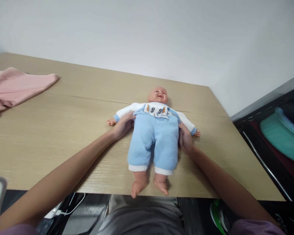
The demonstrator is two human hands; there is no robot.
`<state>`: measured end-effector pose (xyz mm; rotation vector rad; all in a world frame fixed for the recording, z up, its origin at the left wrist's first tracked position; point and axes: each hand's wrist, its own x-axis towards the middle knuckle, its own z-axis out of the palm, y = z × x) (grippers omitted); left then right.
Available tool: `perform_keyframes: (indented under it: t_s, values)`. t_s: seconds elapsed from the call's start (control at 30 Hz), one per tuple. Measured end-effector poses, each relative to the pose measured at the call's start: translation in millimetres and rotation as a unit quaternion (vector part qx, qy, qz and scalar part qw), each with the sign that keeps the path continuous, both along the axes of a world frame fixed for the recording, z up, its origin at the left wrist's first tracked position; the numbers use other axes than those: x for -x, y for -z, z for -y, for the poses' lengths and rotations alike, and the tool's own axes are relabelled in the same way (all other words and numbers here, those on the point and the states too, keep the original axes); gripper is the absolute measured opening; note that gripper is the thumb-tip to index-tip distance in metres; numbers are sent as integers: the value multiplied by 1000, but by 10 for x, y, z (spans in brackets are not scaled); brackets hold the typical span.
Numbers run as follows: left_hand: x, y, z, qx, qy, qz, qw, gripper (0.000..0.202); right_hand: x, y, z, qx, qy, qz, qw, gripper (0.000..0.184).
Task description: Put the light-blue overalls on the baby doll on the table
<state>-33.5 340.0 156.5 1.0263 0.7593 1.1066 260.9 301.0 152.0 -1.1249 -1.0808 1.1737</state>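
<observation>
Doll of pink plastic (159, 94) lies already clothed in fleecy blue overalls (143, 137), feet (139, 186) bare; our half-curled hands (124, 125) (186, 138) touch its sides, grip unclear.

Fingers of the left hand (123, 126) and right hand (185, 139) are partly hidden beside the doll (142, 137). Pink cloth (17, 85) is cut off at left edge; teal object (281, 135), at right.

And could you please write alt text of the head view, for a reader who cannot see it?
A doll in blue overalls lies face-up on a wooden table, the person's left fingers and right fingers at its sides. Pink cloth lies at the left.
</observation>
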Motion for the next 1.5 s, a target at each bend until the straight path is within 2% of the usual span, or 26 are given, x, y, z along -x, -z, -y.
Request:
perform_keyframes:
  t_s: [0.13, 0.23, 0.43, 0.53, 0.67, 0.8, 0.93, 1.03, 1.07, 1.13, 1.2, 1.3, 1.4, 1.47, 1.5]
  values:
    - [48, -32, 1, 3, 27, 40, 999, 29, 3, -32, 14, -15, 19, -8, 1000, 26]
    - [40, -56, 1, -2, 15, 64, 998, 29, -13, -61, 17, -32, 17, -28, 999, 22]
    - [11, -43, -6, -12, -35, 5, 999, 34, -79, -39, -102, -54, 10, -36, 998, 20]
    - [31, -43, 4, -53, -71, -59, 994, 44, -105, -3, -178, -31, 4, 21, 999, 26]
    - [57, -56, 12, -153, -121, -202, 960, 49, -112, 15, -170, -53, 7, 161, 986, 33]
    - [41, -45, 16, -182, -147, -225, 946, 48, -84, -24, -118, -81, 44, 208, 974, 24]
    - [-3, -49, 41, -195, -187, -179, 946, 51, -10, -186, -190, -90, 92, 196, 972, 22]
    - [-34, -68, 73, -198, -223, -166, 940, 51, 163, -445, -357, -159, 123, 235, 951, 20]
    - [-43, -73, 85, -197, -231, -166, 938, 51, 256, -552, -438, -190, 112, 249, 943, 18]
    - [-54, -71, 107, -196, -239, -166, 937, 50, 487, -768, -644, -244, 38, 280, 928, 9]
    - [-56, -52, 124, -204, -247, -169, 932, 46, 758, -955, -901, -282, -72, 349, 891, 7]
    - [-42, 1, 133, -239, -265, -190, 915, 40, 1172, -1119, -1311, -292, -310, 474, 770, 14]
    - [-24, 44, 125, -282, -275, -216, 893, 41, 1524, -1117, -1616, -262, -477, 522, 657, 38]
    - [-17, 54, 118, -297, -279, -222, 886, 41, 1691, -1038, -1724, -257, -535, 530, 606, 42]
    - [-15, 54, 116, -300, -281, -224, 884, 40, 1749, -983, -1753, -265, -546, 529, 593, 38]
